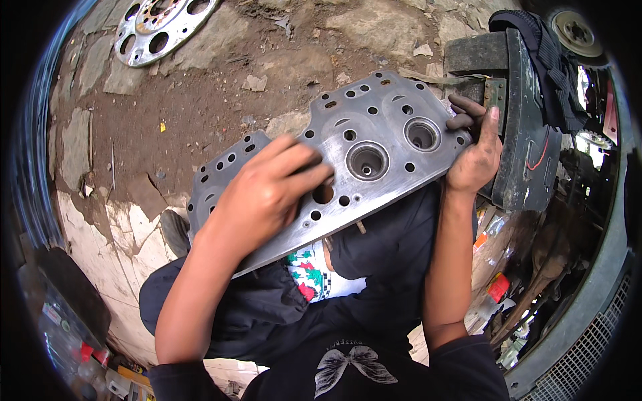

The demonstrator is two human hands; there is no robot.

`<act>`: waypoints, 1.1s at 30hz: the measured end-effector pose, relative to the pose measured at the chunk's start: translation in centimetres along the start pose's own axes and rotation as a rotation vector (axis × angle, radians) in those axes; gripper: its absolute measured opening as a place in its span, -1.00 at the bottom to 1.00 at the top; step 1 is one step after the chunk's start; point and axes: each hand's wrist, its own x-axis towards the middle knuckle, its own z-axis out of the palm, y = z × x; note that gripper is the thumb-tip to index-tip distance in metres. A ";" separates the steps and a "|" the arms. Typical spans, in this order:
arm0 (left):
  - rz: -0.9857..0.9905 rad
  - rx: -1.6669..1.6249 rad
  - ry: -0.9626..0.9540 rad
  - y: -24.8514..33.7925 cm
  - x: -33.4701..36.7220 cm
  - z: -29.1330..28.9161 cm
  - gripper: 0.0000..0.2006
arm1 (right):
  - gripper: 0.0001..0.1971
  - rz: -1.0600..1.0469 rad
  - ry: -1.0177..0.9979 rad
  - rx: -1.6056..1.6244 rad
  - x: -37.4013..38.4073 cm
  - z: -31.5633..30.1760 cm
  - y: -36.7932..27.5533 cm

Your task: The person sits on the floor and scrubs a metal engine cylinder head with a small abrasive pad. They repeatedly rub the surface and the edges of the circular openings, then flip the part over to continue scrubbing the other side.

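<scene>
A grey metal cylinder head point(388, 134) lies slanted across my lap, its flat machined face up. Two round valve seats and many small holes show on its right half. My left hand point(267, 187) rests on the middle of that face with its fingers bent and close together, the tips beside a brownish hole. Whatever may be under those fingers is hidden. At the right end, my right hand point(478, 150) holds the corner of the cylinder head, its palm against the edge and its darkened fingers curled. The hand covers part of the left half.
A round metal plate with holes point(160, 30) lies on the dirt and stone ground at the far left. Close by my right hand stands a dark, worn box point(518, 147) with black cloth point(542, 67) over it. Metal parts and a grille point(595, 341) line the right side.
</scene>
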 end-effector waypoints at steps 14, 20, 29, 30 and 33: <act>0.044 -0.029 0.000 0.5 2.1 0.6 -0.53 | -0.26 -0.028 -0.019 -0.014 0.0 0.0 0.3; -0.018 -0.015 -0.017 0.8 0.1 -0.3 -0.53 | -0.26 -0.038 -0.016 -0.038 0.0 -0.2 0.2; -0.030 0.054 0.003 2.3 1.4 0.2 -0.61 | -0.25 -0.017 -0.013 -0.002 0.1 -0.1 0.4; -0.042 0.088 -0.038 2.4 0.7 -0.6 -0.67 | -0.25 -0.010 -0.011 -0.008 0.2 -0.2 0.3; -0.066 0.129 -0.048 2.3 -0.6 -0.6 -0.72 | -0.25 -0.069 -0.013 -0.056 0.1 -0.2 0.4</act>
